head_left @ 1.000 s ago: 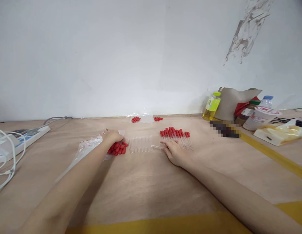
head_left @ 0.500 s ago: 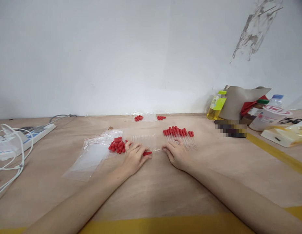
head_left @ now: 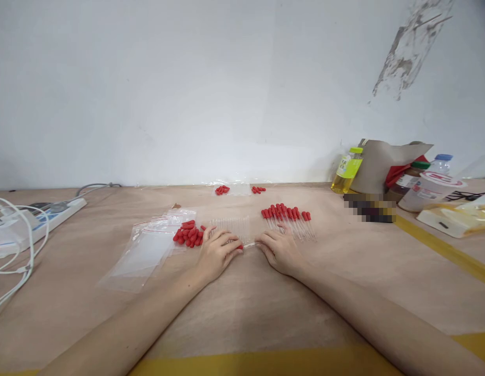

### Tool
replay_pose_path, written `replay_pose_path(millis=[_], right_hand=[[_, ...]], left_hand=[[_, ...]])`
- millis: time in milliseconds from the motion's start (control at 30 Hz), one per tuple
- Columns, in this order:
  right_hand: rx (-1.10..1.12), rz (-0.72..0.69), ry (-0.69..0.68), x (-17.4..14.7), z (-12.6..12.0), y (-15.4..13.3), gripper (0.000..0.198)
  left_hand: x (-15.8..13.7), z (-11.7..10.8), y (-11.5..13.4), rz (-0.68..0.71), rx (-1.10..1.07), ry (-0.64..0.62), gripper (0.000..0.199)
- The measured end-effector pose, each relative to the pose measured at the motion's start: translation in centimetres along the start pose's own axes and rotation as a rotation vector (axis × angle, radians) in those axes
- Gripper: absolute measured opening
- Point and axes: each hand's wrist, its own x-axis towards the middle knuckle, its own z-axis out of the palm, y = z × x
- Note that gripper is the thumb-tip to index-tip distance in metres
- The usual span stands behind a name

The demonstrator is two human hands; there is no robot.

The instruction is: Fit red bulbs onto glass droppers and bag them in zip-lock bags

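My left hand (head_left: 218,253) is closed on a red rubber dropper bulb (head_left: 240,247), most of it hidden by the fingers. In my right hand (head_left: 280,250) a thin clear glass dropper tube (head_left: 250,244) is pinched, pointing left. The tube's end meets the bulb or lies right at it; I cannot tell how far in it is. Beyond the fingers lies a row of bare glass tubes (head_left: 230,225). Left of my left hand is a pile of loose red bulbs (head_left: 187,235). Several droppers with red bulbs fitted (head_left: 284,211) lie beyond my right hand.
Clear zip bags (head_left: 136,261) lie at left, beside a white power strip (head_left: 58,216) with cables. Small groups of red bulbs (head_left: 222,190) lie near the wall. At right stand a yellow drink bottle (head_left: 346,169), a lidded plastic tub (head_left: 426,193) and a grey bag (head_left: 371,167).
Both hands have drawn slightly closer together. The tube and the bulb, apart before, now meet or nearly meet, and less of the bulb shows past my left fingers.
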Motion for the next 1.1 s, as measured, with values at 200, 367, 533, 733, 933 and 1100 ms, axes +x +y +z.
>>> replay_pose_path(millis=[200, 367, 533, 733, 933, 1100], right_hand=[[0.008, -0.029, 0.010, -0.1, 0.0, 0.0, 0.023], [0.056, -0.036, 0.009, -0.2, 0.3, 0.0, 0.026], [0.094, -0.052, 0.001, 0.0, 0.4, 0.0, 0.023], [0.053, -0.079, 0.010, 0.1, 0.6, -0.1, 0.023], [0.090, -0.062, 0.065, 0.1, 0.8, -0.8, 0.020], [0.138, 0.026, 0.017, 0.2, 0.6, -1.8, 0.020]], left_hand=[[0.0, 0.2, -0.4, 0.067, -0.010, 0.034, 0.015], [0.0, 0.0, -0.2, 0.029, -0.059, -0.001, 0.016], [0.0, -0.2, 0.0, 0.031, -0.051, -0.007, 0.015], [0.0, -0.2, 0.2, 0.057, -0.029, -0.008, 0.016], [0.0, -0.1, 0.2, 0.081, -0.046, 0.009, 0.015], [-0.1, -0.2, 0.2, 0.103, -0.055, -0.008, 0.016]])
